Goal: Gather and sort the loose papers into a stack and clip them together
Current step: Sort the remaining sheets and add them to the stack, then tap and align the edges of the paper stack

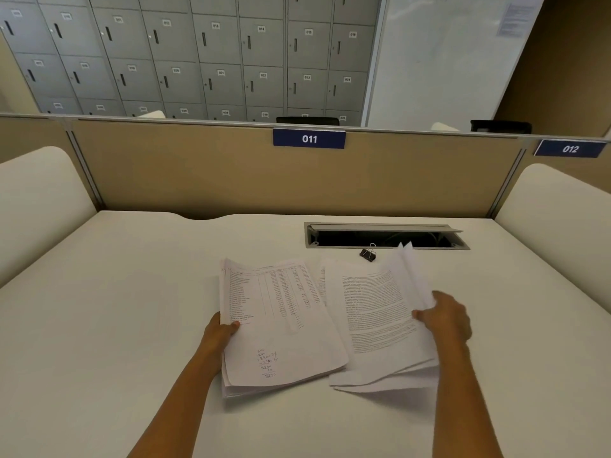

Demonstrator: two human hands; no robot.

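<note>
The white desk (pixel 132 292) fills the lower half of the frame, backed across the middle by a tan partition (pixel 198 173). Two sheaves lie side by side at centre: the table-printed pile (pixel 281 325) at centre left and the text-printed pile (pixel 377 325) at centre right, their inner edges overlapping. The left hand (pixel 221 332) pinches the first pile at its left edge, thumb on top, the other fingers hidden beneath. The right hand (pixel 446 317) has its fingers curled round the second pile's raised right edge. The binder clip (pixel 368 253) stands untouched just above the right pile, beside the cable tray (pixel 383 236). The gathering step appears to be in hand. The next move probably calls for merging both sheaves, squaring their edges, then reaching up for the clip.
</note>
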